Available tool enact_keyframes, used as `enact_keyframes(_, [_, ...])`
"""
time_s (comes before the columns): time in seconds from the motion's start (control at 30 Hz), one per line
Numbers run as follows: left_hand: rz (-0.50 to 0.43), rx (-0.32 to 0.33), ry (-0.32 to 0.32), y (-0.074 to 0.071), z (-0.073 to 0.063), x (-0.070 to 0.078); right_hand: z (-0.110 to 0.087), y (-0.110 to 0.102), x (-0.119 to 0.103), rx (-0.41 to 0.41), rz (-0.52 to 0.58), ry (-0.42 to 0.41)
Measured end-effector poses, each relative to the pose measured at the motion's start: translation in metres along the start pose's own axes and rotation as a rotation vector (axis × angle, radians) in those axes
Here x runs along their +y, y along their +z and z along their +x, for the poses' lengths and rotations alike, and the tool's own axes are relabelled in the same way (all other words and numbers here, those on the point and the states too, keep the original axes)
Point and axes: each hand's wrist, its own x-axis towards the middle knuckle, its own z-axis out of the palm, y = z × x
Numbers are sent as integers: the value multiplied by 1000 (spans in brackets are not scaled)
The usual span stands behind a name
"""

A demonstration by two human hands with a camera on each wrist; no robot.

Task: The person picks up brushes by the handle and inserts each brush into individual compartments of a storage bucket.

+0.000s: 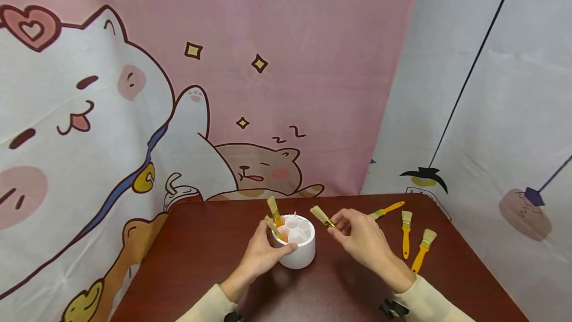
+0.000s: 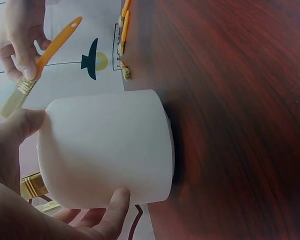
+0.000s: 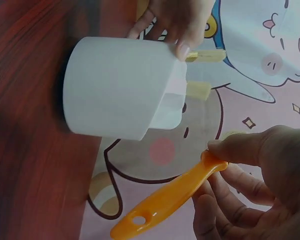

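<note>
A white round holder with inner compartments stands on the table. My left hand grips its left side, the thumb along the front near the rim. Two paintbrushes stand in its left compartments, bristles up and leaning outward. To the right of the holder, my right hand pinches another paintbrush above the table. Its bristles point up and left toward the holder, while its orange handle slants down past the fingers in the right wrist view.
On the right side of the dark red-brown table lie a paintbrush behind my right hand and two more, one brush beside another brush. Cartoon-printed cloths hang behind and beside the table.
</note>
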Motion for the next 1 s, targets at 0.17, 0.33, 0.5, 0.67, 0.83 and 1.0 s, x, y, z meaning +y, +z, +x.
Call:
enact_keyframes(0.17, [-13, -3, 7, 0, -1, -1, -1, 1, -9, 13, 22, -32])
enact_keyframes(0.33, [-12, -7, -1, 0, 0, -2, -1, 2, -18, 45, 38, -89])
enact_keyframes(0.5, [-9, -13, -7, 0, 0, -1, 0, 3, -26, 83, 62, -159])
enact_keyframes(0.67, [-8, -15, 2, -1, 2, -2, 2, 4, -32, 107, 77, -198])
enact_keyframes(0.83, [-4, -19, 3, -1, 4, -3, 5, 5, -38, 114, 97, -218])
enact_keyframes(1.0, [-6, -24, -5, -2, 4, -3, 6, 5, -44, 114, 113, -221])
